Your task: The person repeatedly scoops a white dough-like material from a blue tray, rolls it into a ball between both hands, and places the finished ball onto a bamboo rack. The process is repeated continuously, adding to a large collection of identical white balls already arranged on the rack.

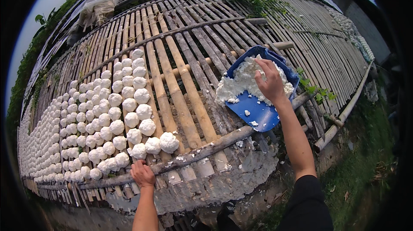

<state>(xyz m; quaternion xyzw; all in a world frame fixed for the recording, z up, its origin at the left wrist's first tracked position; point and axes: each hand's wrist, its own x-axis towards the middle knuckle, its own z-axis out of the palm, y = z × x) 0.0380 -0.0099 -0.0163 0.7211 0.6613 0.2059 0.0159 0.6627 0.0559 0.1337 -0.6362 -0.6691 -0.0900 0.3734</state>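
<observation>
The left hand (pixel 143 173), fingers bent, is at the near edge of one bamboo rack (pixel 215 146), beside white balls (pixel 169 142) too many to count. The right hand (pixel 272 80), half curled, is at white crumbs (pixel 241 78) in one blue tray (pixel 262 113) on this edge; whether the hands grip, I cannot tell.

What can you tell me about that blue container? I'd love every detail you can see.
The blue container looks like plastic, shaped like a broad scoop: raised walls at the far and right sides, a low, open near end. White crumbly material heaps across its back and spills past its left side; loose crumbs dot the bare front. It lies open side up on the bamboo slats, its near end over the front pole. The right hand reaches in at the heap.
</observation>
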